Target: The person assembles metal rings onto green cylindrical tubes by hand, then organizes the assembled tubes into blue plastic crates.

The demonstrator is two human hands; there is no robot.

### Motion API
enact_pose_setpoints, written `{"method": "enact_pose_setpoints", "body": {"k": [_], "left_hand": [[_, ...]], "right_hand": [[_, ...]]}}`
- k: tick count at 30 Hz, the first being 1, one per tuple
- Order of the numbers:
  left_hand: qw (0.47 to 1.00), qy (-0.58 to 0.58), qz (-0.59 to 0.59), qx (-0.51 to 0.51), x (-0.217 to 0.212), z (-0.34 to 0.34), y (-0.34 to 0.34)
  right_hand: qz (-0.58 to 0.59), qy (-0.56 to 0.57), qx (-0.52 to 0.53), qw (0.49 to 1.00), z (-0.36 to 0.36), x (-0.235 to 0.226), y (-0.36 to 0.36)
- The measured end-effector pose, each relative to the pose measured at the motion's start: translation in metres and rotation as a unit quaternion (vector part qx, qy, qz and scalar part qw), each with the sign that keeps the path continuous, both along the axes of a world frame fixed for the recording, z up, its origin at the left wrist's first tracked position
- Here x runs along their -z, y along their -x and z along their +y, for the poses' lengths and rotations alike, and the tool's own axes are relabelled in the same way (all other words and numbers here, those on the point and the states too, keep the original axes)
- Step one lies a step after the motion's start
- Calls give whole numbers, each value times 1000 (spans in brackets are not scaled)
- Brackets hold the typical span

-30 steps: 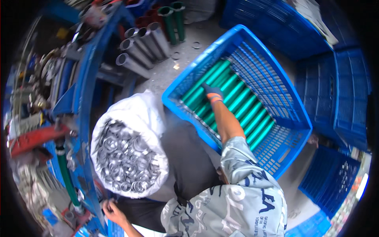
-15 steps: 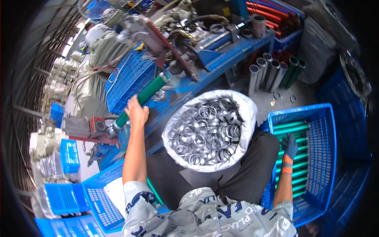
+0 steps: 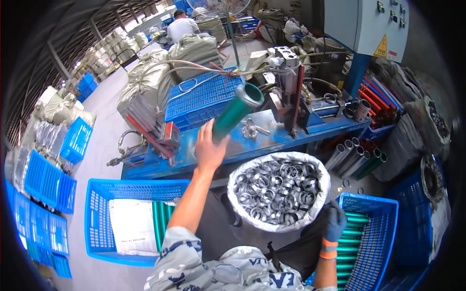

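My bare left hand (image 3: 210, 149) is closed around the lower part of a green tube (image 3: 232, 116). The tube is raised and tilted, its open upper end toward the right with a silvery metal rim around the mouth. My right hand (image 3: 335, 224), in a grey glove with an orange band at the wrist, is between a white sack (image 3: 232, 196) of metal rings (image 3: 276, 186) and the blue crate (image 3: 388, 233) of green tubes (image 3: 350, 242). Its fingers look stretched out, with nothing visible in them.
A blue workbench (image 3: 194, 157) with metal clamping fixtures crosses ahead. Another blue crate (image 3: 97, 245) at left holds green tubes and a white sheet (image 3: 133, 228). Grey and green tubes (image 3: 361, 160) stand beyond the metal rings. A control box (image 3: 361, 29) hangs back right; a person (image 3: 182, 28) is far off.
The view has swung, showing more of the bench. My left hand has lifted the green tube away from the bench fixture. My right hand has moved from the crate's tubes toward the sack's edge.
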State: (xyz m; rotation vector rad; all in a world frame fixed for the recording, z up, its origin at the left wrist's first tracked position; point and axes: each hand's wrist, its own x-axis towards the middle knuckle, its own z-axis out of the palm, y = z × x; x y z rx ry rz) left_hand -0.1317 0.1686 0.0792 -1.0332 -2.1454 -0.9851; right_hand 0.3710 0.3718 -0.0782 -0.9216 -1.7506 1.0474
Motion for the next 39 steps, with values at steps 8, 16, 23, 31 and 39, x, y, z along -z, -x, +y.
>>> {"method": "enact_pose_setpoints", "body": {"k": [8,16,23,31,39], "left_hand": [[838,-235,-366,329,11,-26,-204],[869,-20,-407,283,103,-66,-126],[949,117,-292,24,194,-134,-117],[944,249,-213,-31,239,-114,-139],[937,306,-164,-43,254,-92,-138]], "right_hand": [[135,93,-404,900,-121,-130,173],[280,160,75,943,-2,-108,-47],[125,260,330,899,125,168,-280],[-105,473,386,785,181,444,-288],[-113,456,331,819,224,474,-226]]}}
